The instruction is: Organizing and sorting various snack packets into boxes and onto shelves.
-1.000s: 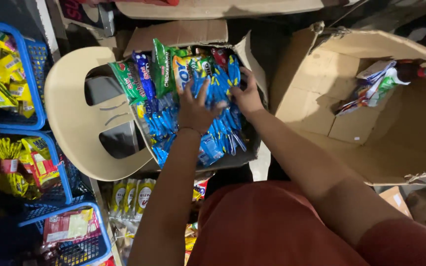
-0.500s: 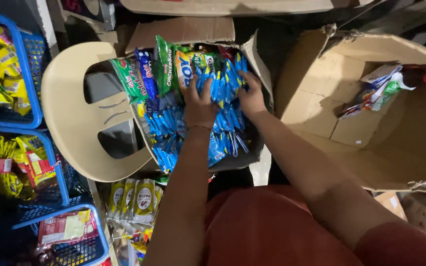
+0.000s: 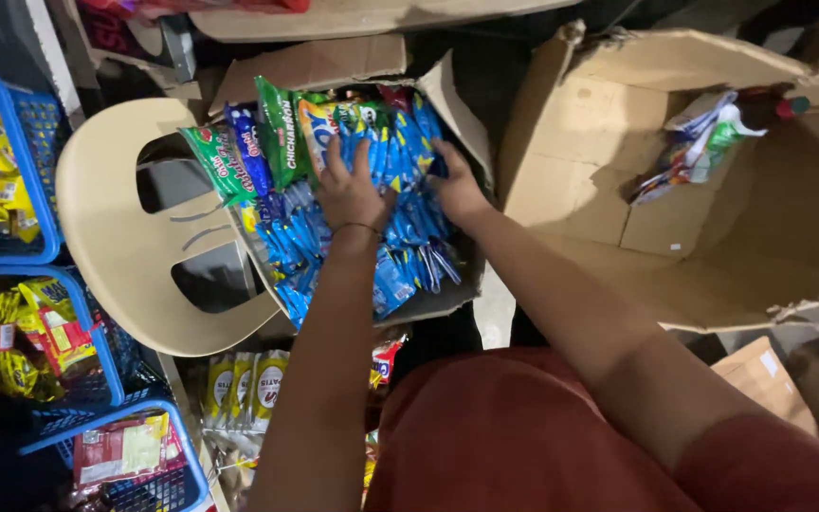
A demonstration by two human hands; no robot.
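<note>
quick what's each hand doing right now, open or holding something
Left hand: open, fingers spread flat on the blue snack packets in the cardboard box.
Right hand: fingers curled into the same packets; a firm grip cannot be told.

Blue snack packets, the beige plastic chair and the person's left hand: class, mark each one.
blue snack packets (image 3: pixel 409 248), head view, middle of the pile
beige plastic chair (image 3: pixel 111 242), head view, bare backrest
left hand (image 3: pixel 348 190), head view, back of hand
</note>
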